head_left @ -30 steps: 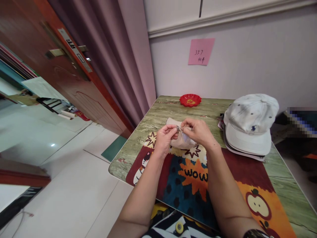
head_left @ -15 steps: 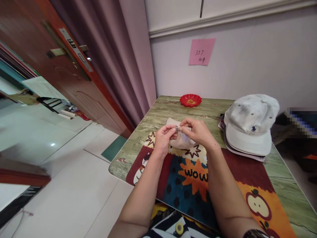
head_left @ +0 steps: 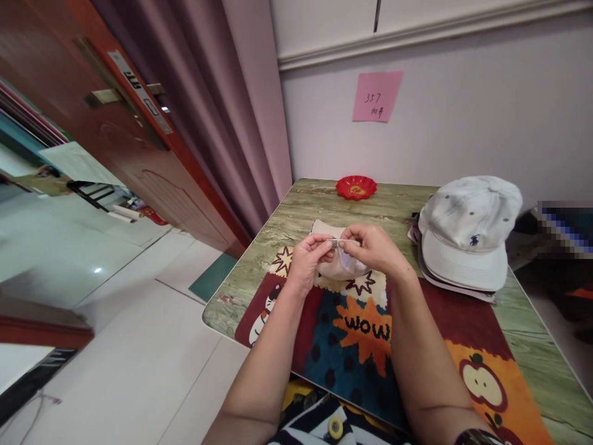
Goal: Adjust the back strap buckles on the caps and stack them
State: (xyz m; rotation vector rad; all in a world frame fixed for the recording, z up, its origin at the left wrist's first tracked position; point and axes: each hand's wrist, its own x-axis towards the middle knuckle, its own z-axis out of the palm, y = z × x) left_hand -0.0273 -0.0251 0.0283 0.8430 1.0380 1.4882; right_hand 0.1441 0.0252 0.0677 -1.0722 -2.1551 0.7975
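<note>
A pale cap (head_left: 340, 267) rests on the patterned mat, its brim turned toward the back left. Over it, my left hand (head_left: 311, 256) is closed in a pinch on a small metal buckle (head_left: 334, 243). My right hand (head_left: 370, 247) pinches the cap's strap just to the right of the buckle. The fingers of both hands are close together, with the strap between them. Part of the cap is hidden behind my hands.
A white cap (head_left: 467, 235) tops a stack of caps at the table's right. A red scalloped dish (head_left: 356, 187) sits near the back edge. The patterned mat (head_left: 333, 334) lies under my forearms, and a wooden door (head_left: 152, 154) stands at left.
My right hand has moved slightly to the right, away from my left fingers. More of the buckle and strap shows between them.
</note>
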